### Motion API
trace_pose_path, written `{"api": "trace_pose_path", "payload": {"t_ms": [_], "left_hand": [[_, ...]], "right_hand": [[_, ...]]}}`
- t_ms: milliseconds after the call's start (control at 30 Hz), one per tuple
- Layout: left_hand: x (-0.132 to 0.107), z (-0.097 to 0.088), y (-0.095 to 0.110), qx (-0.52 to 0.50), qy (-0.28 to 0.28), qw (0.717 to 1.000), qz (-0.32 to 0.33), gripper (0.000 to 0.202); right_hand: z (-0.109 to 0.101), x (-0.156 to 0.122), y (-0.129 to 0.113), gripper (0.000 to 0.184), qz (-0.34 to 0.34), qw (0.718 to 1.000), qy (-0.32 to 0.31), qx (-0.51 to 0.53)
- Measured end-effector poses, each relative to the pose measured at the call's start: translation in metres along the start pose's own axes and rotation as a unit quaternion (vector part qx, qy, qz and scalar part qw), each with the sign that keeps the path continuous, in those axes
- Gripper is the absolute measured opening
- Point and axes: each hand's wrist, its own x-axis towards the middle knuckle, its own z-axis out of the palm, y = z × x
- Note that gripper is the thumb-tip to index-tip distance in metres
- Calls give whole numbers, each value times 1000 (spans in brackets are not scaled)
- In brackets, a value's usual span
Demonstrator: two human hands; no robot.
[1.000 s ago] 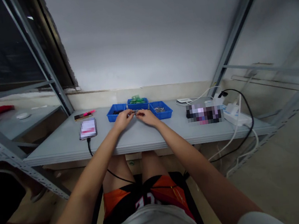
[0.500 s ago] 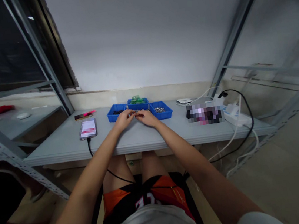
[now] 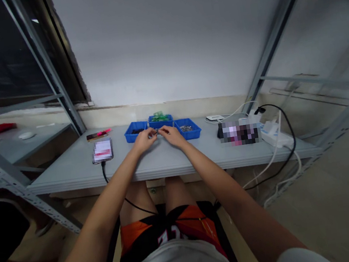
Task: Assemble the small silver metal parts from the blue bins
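Observation:
My left hand and my right hand meet over the grey table, fingertips pinched together on a small metal part between them. The part is too small to name. Just behind the hands stand three blue trays: the left tray with dark pieces, the middle tray with green pieces, the right tray with small metal pieces.
A phone with a black cable lies left of the hands, a pink marker behind it. To the right are a blurred object, a white power strip and trailing cables. Metal shelf posts flank the table.
Both hands have stayed at the same spot; the fingertips shifted slightly around the small part.

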Motion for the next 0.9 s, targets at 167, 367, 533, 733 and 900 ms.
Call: {"api": "trace_pose_path", "payload": {"t_ms": [167, 367, 533, 733, 900], "left_hand": [[1, 1, 0, 30, -26, 999, 15, 21], [2, 1, -1, 39, -39, 998, 31, 20], [2, 1, -2, 47, -48, 997, 29, 20], [1, 0, -2, 46, -53, 997, 29, 22], [2, 3, -7, 27, -55, 998, 25, 23]], "right_hand": [[1, -1, 1, 23, -6, 999, -27, 24], [0, -2, 1, 21, -7, 999, -45, 13], [0, -2, -2, 20, -7, 998, -51, 27], [-1, -2, -2, 18, 0, 998, -55, 35], [0, -1, 0, 20, 15, 998, -38, 37]]}}
